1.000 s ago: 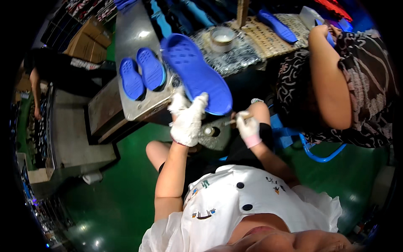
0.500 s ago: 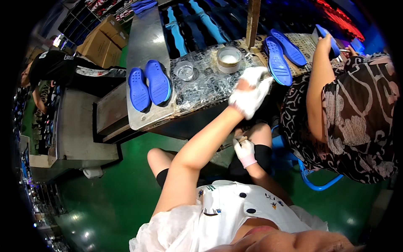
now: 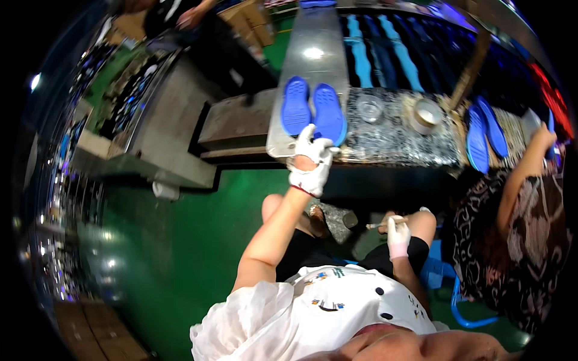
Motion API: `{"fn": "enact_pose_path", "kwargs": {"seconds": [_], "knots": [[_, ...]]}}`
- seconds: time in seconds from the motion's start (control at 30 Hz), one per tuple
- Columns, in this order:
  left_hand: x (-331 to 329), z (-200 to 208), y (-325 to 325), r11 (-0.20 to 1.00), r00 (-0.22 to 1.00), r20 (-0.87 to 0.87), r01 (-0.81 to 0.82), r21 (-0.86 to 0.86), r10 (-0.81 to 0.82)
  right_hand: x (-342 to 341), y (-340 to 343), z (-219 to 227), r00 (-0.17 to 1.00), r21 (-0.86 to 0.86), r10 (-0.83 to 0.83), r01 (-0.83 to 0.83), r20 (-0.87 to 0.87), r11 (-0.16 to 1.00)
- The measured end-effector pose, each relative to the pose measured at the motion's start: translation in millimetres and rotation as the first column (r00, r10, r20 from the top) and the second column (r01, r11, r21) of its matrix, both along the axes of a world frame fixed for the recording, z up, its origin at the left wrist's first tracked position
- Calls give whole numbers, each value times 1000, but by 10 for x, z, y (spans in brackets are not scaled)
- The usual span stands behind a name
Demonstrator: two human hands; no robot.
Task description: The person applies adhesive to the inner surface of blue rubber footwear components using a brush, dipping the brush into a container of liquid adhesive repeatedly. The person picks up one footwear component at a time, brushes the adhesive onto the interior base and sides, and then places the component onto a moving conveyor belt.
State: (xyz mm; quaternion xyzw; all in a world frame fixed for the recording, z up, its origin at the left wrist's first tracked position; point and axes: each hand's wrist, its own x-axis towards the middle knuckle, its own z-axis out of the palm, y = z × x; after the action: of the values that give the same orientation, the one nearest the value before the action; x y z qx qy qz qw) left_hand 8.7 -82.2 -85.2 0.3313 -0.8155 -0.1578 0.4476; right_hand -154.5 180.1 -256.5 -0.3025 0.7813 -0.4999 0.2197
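Observation:
A pair of blue shoe soles, the left sole (image 3: 296, 107) and the right sole (image 3: 328, 111), lies on the metal end of the bench. My left hand (image 3: 310, 163), in a white glove with bare skin showing on its back, reaches to their near ends. Its fingers are apart and overlap the heels in the picture; whether they touch is hard to tell. Down over my right thigh, my gloved right hand (image 3: 398, 236) is closed round a thin brush (image 3: 379, 225), whose tip points left.
A clear cup (image 3: 369, 109) and a tub (image 3: 425, 115) stand on the plastic-wrapped bench top (image 3: 385, 147). Farther right lie more blue soles (image 3: 477, 141), beside a co-worker's arm (image 3: 519, 174). Behind runs a conveyor with light-blue strips (image 3: 359, 54). Another person (image 3: 211, 48) stands at far left.
My left hand has swung left from beside the right-hand soles to the pair on the metal end. The view has turned left. My right hand keeps its hold on the brush.

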Motion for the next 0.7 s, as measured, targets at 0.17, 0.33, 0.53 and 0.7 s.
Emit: {"fn": "enact_pose_path", "kwargs": {"seconds": [0.17, 0.33, 0.53, 0.7], "knots": [[282, 286, 557, 709, 945, -300, 122, 694, 131, -78, 63, -168, 998, 6, -68, 67, 13, 998], [410, 215, 572, 239, 697, -642, 597, 766, 319, -26, 25, -150, 994, -59, -48, 54, 97, 997], [265, 410, 878, 335, 501, -775, 706, 623, 386, 0, 28, 232, 968, -215, -96, 147, 231, 965], [-35, 554, 1022, 614, 698, -670, 419, 669, 253, 18, 43, 1470, 986, -511, -152, 162, 61, 844]]}}
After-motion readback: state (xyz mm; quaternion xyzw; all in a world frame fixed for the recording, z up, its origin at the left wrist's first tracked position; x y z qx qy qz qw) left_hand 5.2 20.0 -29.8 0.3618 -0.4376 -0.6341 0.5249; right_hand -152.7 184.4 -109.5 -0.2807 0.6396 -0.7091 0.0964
